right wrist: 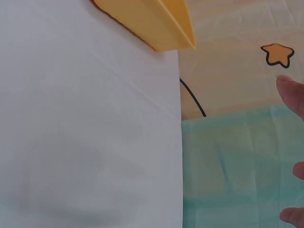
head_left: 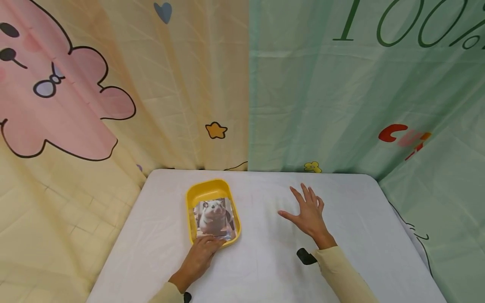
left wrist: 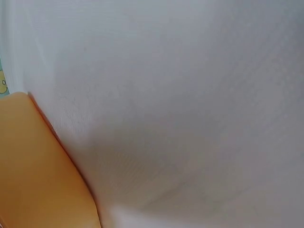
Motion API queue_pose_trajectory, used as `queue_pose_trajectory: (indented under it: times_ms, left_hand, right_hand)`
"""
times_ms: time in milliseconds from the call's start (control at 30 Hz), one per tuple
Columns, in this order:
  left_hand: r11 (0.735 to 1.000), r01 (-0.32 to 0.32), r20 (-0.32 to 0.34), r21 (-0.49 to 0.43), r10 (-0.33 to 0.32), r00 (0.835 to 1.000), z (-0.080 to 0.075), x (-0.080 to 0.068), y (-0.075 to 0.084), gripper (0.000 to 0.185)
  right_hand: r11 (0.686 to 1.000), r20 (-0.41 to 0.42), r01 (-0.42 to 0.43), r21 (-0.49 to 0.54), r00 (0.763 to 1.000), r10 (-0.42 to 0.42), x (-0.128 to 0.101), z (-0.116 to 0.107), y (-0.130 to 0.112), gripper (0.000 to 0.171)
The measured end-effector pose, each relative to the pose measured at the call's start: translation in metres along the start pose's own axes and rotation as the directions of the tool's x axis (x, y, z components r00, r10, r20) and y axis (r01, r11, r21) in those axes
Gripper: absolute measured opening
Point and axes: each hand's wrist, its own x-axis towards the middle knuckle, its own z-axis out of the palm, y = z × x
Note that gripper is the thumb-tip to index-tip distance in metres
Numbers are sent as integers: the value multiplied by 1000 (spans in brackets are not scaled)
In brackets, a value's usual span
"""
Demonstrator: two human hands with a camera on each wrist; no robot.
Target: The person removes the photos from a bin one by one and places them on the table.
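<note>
Beyond the right hand [head_left: 307, 214], green lettering [head_left: 379, 29]: "100"

Photo [head_left: 214, 216] in tray [head_left: 206, 190] on table [head_left: 261, 265]

Green "100%" [head_left: 419, 34] is standing on the green curtain [head_left: 288, 105].
Its large, slanting characters are showing high beyond the right hand [head_left: 308, 212] and off to its right, the percent sign running into the view's edge. Lower on the curtain, also beyond and right of that hand, a red mark [head_left: 390, 133] is curving like a letter C, with pink, orange and red shapes sitting beside it; whether they are spelling a word cannot be told.
</note>
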Motion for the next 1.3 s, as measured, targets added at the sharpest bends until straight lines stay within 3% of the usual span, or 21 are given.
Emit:
queue_pose_trajectory:
  times_ms: [667, 833, 1000, 1167, 1300]
  left_hand:
    - [990, -131, -9, -58, 131, 991, -3, -15, 21, 30]
    - [979, -188, -63, -76, 184, 981, -3, -17, 26, 25]
    - [963, -238, -121, -127, 223, 967, 0, -18, 32, 49]
    - [950, -259, -148, -176, 235, 961, 3, -18, 39, 48]
    - [945, -287, -161, -158, 262, 951, 5, -17, 42, 49]
  right_hand:
    - [1000, 8, 22, -22, 1000, -22, 1, 0, 2, 88]
    - [1000, 11, 18, -16, 1000, -18, 2, 0, 1, 87]
    - [1000, 0, 21, -16, 1000, -21, 2, 0, 1, 85]
    - [1000, -19, 22, -1, 1000, -22, -1, 2, 1, 82]
    - [1000, -41, 27, 7, 999, -27, -2, 4, 1, 80]
